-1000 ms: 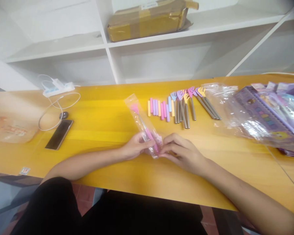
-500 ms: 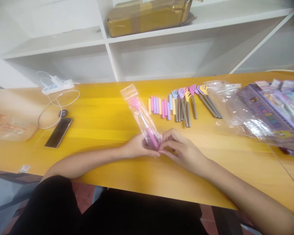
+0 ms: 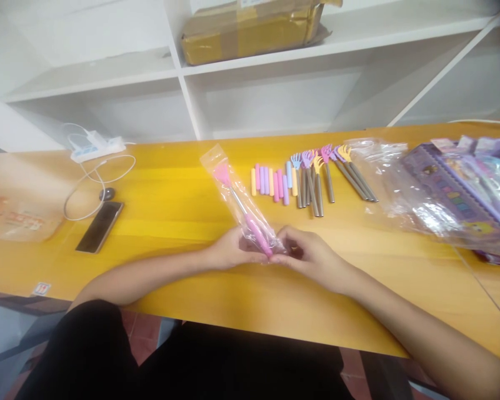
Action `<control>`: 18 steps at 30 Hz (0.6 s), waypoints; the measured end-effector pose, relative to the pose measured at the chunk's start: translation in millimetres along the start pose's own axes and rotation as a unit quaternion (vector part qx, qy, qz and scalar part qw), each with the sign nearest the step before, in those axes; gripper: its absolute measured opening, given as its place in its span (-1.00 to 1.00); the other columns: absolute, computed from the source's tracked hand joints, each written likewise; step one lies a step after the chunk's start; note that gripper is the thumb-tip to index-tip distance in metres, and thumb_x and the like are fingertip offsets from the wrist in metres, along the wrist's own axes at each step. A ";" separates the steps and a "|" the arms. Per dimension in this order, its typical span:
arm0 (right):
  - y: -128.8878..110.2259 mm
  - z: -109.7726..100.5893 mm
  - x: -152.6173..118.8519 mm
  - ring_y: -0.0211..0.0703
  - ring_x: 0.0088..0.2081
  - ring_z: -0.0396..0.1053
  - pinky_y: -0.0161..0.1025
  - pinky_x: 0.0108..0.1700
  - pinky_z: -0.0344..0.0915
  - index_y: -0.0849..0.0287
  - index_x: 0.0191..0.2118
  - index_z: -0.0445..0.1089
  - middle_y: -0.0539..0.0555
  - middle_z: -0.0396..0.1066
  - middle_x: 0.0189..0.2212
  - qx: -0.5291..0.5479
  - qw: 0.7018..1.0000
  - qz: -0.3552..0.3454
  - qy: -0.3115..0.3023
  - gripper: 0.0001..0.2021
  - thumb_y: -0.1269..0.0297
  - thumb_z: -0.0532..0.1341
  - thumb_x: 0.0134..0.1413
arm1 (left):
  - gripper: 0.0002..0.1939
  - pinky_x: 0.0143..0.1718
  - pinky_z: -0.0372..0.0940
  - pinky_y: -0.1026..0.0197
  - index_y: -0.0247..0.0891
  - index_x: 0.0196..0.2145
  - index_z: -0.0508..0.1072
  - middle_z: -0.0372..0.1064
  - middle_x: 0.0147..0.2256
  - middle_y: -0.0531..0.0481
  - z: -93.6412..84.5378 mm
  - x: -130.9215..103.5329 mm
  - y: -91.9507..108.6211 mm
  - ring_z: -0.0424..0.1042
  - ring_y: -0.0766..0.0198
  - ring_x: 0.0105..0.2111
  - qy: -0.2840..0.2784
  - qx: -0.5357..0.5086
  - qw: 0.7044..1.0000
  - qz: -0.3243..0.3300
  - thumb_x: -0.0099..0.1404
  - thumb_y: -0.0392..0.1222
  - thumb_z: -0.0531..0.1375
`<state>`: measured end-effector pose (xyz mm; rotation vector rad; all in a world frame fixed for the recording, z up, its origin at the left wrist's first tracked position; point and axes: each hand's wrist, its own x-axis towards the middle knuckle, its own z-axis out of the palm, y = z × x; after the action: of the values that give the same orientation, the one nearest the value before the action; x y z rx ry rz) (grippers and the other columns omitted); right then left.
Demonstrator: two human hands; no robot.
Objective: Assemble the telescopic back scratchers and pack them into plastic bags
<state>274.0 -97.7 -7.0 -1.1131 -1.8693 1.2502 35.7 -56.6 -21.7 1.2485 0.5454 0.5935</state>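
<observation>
A narrow clear plastic sleeve (image 3: 233, 191) lies slanted on the yellow table (image 3: 175, 211), with a pink back scratcher (image 3: 237, 203) inside it, claw end pointing away from me. My left hand (image 3: 231, 250) pinches the near end of the sleeve from the left. My right hand (image 3: 310, 253) pinches the same end from the right, fingertips meeting my left ones. Beyond them lie several pastel handle grips (image 3: 273, 182) in a row and several metal-shafted back scratchers (image 3: 320, 178) with coloured claw heads.
A black phone (image 3: 99, 226), a white power strip (image 3: 94, 149) with looping cables and an orange pouch (image 3: 14, 219) sit at the left. Crinkled clear bags over purple boxed goods (image 3: 458, 191) fill the right. White shelves behind hold a taped cardboard parcel (image 3: 250, 28).
The sleeve's far end has swung slightly left and its near end has drawn tighter between my fingers. My right hand's fingers have curled in closer to my left hand.
</observation>
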 end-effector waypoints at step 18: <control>-4.2 4.7 2.0 -0.18 -0.30 0.33 -0.21 -0.17 0.39 0.20 -0.22 0.56 0.00 0.42 -0.37 0.068 0.993 0.004 -0.098 -0.52 -0.19 0.26 0.35 | -0.54 0.19 0.40 -0.07 -0.29 -0.01 0.52 0.54 0.01 -0.24 3.9 -5.3 5.8 0.56 0.04 0.06 -0.037 -0.017 0.999 -0.030 0.24 -0.02 0.50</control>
<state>267.8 -98.7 -4.6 -0.9563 -1.8889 1.5156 33.8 -61.7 -14.9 1.2137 0.5068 0.5020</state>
